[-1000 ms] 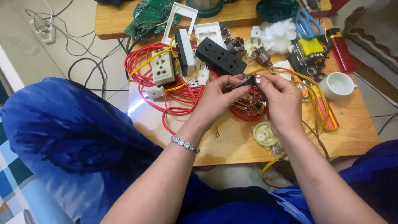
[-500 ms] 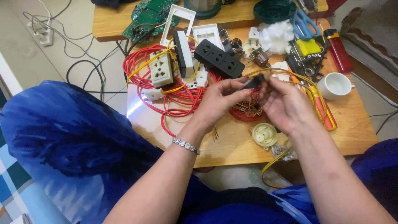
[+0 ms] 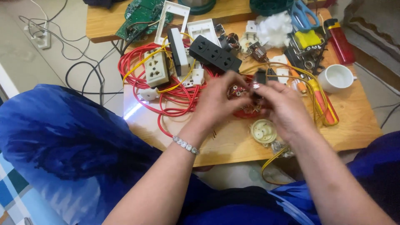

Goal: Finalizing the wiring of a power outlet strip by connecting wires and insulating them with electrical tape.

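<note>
Between both hands' fingers (image 3: pixel 255 86), clamped together: a small, blurred black plastic part (image 3: pixel 260 77).

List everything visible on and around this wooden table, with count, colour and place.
small dark part: one, black, held between both hands
coiled wire: one tangle, red, table left
black multi-socket strip: one, table centre back
beige socket plate: one, on the red wire
ceramic cup: one, white, right
lighter: one, red, back right
scissors: one, blue handles, back
round plastic gear: one, cream, front edge
circuit board: one, green, back left
left hand: one, bracelet at wrist
right hand: one
</note>
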